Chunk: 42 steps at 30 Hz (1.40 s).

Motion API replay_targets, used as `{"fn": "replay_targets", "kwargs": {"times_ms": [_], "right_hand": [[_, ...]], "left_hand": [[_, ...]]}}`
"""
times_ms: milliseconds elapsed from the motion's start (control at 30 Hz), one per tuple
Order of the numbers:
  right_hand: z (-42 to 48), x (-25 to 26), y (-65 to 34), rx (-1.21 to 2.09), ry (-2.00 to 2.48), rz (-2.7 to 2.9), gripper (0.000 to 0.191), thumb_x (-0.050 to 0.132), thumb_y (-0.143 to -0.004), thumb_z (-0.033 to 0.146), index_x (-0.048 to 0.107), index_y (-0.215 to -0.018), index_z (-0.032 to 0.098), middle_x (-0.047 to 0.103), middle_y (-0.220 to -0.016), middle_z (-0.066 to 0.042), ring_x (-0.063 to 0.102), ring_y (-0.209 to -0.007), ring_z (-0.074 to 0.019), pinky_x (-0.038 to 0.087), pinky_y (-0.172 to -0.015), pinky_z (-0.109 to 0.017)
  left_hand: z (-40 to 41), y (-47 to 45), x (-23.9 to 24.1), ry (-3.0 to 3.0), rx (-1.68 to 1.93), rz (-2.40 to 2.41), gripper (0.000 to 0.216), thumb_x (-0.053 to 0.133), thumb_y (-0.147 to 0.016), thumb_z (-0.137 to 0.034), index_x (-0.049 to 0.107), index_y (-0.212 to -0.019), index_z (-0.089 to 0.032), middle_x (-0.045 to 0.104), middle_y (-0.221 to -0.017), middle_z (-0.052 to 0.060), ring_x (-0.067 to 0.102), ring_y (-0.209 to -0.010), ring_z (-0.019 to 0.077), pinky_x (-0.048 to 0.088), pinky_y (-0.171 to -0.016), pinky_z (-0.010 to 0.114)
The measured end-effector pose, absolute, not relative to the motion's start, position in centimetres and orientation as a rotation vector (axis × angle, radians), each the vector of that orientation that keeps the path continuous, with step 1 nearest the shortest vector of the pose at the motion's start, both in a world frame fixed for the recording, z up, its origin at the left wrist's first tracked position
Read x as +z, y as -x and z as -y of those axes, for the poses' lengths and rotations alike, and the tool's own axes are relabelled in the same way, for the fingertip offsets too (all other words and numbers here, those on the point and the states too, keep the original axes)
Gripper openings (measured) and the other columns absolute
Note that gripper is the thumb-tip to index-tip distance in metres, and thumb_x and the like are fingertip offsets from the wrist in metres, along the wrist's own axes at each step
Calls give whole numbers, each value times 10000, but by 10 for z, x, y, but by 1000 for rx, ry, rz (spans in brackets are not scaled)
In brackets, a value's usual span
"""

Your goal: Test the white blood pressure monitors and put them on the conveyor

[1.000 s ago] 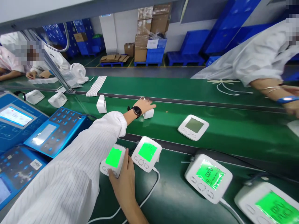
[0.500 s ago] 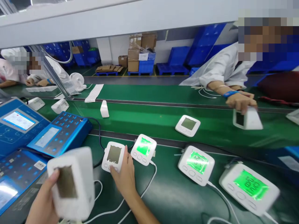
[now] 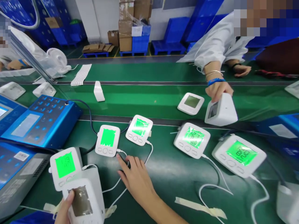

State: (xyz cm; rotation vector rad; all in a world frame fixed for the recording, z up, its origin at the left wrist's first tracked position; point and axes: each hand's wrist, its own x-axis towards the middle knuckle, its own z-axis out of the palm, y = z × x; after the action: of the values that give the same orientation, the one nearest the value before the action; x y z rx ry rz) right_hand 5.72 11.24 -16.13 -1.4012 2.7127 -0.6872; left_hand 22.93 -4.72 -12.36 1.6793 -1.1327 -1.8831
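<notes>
Above the green bench (image 3: 163,174), at its near left, I see a blank-screened monitor (image 3: 81,200) grasped by the left hand (image 3: 63,210), thumb on its front. The right hand (image 3: 137,177) reads as released to me, fingers loosely spread just beside a plugged-in monitor (image 3: 107,140); whether they touch its white cable (image 3: 121,151) I can't tell from here. Half a second ago they held that monitor, screen dark; now it glows green.
</notes>
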Motion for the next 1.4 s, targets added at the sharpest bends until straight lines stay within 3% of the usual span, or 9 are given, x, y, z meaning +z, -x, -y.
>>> {"fn": "replay_targets", "kwargs": {"times_ms": [267, 367, 533, 633, 833, 1033, 1200, 1300, 1400], "right_hand": [[-107, -166, -40, -490, 1602, -2651, 619, 643, -1000, 255, 433, -1566, 118, 677, -1098, -172, 616, -904, -331, 553, -701, -467], [-109, -167, -43, -481, 1659, -2631, 589, 515, -1010, 150, 390, -1581, 72, 679, -1141, -201, 617, -946, -335, 568, -728, -470], [-112, -160, -36, -415, 1766, -2629, 634, 338, -949, -6, 409, -1574, 77, 689, -1157, -194, 638, -991, -327, 592, -786, -476], [-113, -155, -28, -404, 1763, -2648, 618, 290, -951, -28, 439, -1548, 27, 682, -1146, -233, 654, -995, -354, 593, -776, -508], [-118, -152, -28, -372, 1799, -2636, 640, 249, -958, -25, 467, -1548, 93, 687, -1139, -219, 654, -973, -355, 593, -730, -515], [-117, -152, -33, -339, 1757, -2683, 596, 368, -967, 2, 480, -1542, 109, 690, -1095, -205, 659, -939, -346, 586, -723, -495], [-111, -148, -25, -199, 1741, -2725, 610, 449, -956, 2, 451, -1560, 83, 693, -1080, -207, 673, -898, -336, 576, -684, -465], [-107, -141, -17, -133, 1709, -2766, 615, 490, -948, 6, 457, -1556, 90, 692, -1078, -194, 671, -913, -335, 577, -681, -450], [-120, -127, -15, -246, 1584, -2806, 601, 555, -963, 78, 453, -1554, 116, 691, -1069, -159, 662, -937, -332, 588, -713, -458]], "left_hand": [[64, -196, -128, -1544, -1761, 1300, 835, 902, -612, -637, 645, -1339, -318, 760, -1141, -24, 714, -1041, 281, 640, -785, 293], [64, -182, -124, -1463, -1689, 1343, 744, 889, -658, -636, 665, -1305, -346, 742, -1167, -54, 685, -990, 201, 595, -688, 183], [58, -173, -126, -1423, -1672, 1356, 742, 903, -665, -615, 655, -1321, -372, 740, -1149, -80, 668, -954, 147, 556, -727, 116], [57, -178, -133, -1452, -1705, 1365, 698, 896, -685, -604, 677, -1300, -354, 730, -1182, -71, 666, -1016, 159, 555, -752, 125], [58, -186, -141, -1472, -1679, 1400, 537, 820, -807, -581, 685, -1283, -371, 721, -1213, -81, 607, -1222, 180, 539, -941, 172], [54, -188, -140, -1434, -1723, 1410, 606, 857, -737, -614, 703, -1250, -331, 729, -1209, -53, 518, -1371, 261, 536, -1047, 266], [51, -187, -141, -1461, -1721, 1353, 630, 892, -700, -588, 712, -1228, -295, 741, -1170, -24, 386, -1493, 268, 486, -1101, 259], [51, -189, -142, -1468, -1761, 1356, 698, 910, -653, -600, 705, -1238, -280, 745, -1146, -11, 394, -1487, 293, 499, -1097, 292], [46, -191, -137, -1564, -1727, 1412, 669, 874, -649, -652, 715, -1192, -295, 751, -1099, -20, 550, -1344, 330, 571, -1011, 355]]}}
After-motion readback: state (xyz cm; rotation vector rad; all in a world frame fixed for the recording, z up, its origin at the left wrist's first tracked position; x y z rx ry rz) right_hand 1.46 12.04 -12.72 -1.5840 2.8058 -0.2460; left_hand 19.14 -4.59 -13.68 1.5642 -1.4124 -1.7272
